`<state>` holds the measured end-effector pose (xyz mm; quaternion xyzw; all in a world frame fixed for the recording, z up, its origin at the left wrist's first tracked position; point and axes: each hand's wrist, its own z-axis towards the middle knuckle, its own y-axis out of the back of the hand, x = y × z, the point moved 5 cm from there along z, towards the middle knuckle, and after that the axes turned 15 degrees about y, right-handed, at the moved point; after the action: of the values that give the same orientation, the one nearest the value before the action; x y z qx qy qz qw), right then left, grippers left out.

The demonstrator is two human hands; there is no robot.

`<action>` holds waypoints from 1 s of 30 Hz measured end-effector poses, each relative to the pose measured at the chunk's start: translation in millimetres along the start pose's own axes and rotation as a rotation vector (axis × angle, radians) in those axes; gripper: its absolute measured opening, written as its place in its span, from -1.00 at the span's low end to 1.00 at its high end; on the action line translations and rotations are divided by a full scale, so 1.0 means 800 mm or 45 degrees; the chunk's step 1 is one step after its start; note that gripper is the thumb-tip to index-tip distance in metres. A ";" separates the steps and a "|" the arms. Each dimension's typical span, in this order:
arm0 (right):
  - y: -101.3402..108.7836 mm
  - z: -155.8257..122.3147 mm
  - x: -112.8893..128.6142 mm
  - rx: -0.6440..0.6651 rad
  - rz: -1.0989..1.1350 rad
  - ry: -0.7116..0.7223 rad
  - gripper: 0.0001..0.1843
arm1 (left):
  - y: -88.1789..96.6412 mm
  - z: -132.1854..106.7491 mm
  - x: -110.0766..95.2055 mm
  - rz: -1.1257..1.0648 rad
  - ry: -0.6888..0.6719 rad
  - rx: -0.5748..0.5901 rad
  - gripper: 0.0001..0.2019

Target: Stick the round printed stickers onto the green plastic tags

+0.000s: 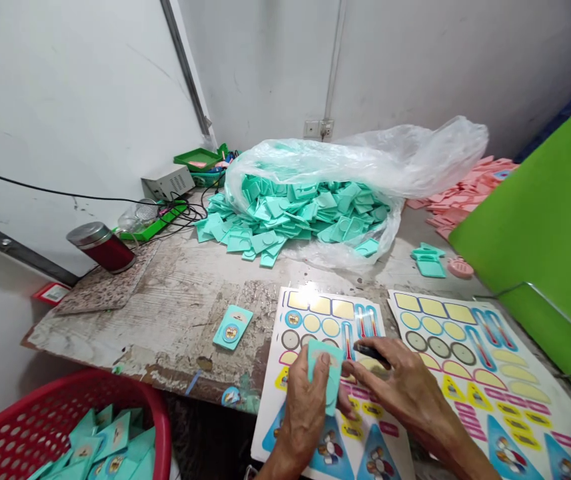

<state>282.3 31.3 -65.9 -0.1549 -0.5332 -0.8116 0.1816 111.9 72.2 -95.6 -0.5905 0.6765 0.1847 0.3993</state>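
Head view: looking forward and down across a scuffed wooden tabletop (165,307), with both hands at its near edge.
Left grip (305,417): thumb and fingers pinch a flat turquoise plastic piece (326,373), tilted up so that its face stands clear of the paper.
Right grip (405,393): fingers and thumb press together on a small black object (368,353), mostly hidden, so its kind cannot be told.
Piece's place: between both hands, just above the left printed sheet.
Printed sheets: a left printed sheet (315,313) and a right printed sheet (465,360), glossy white with coloured ovals, bars and triangles, lie flat, apparently to stay steady within easy reach.
Turquoise heap: matching pieces (285,213) spill from a clear plastic bag (405,160) beyond the hands.
Red basket: a red perforated plastic basket (135,387) sits below the tabletop's near edge, holding more turquoise pieces (100,440), apparently within easy reach.
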 end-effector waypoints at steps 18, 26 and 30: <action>-0.101 0.092 0.041 0.094 -0.327 0.383 -0.85 | 0.053 0.045 -0.018 -0.035 -0.045 -0.122 -0.65; -0.105 0.102 0.031 0.194 -0.073 0.095 -0.88 | 0.050 0.035 -0.036 0.116 -0.101 -0.144 -0.66; -0.105 0.115 0.021 0.266 0.161 -0.245 -0.78 | 0.049 0.032 -0.038 0.185 -0.105 -0.161 -0.68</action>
<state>234.6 144.7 -90.9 -0.2456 -0.6187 -0.7202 0.1954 82.6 119.2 -96.9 -0.5559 0.6874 0.2797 0.3745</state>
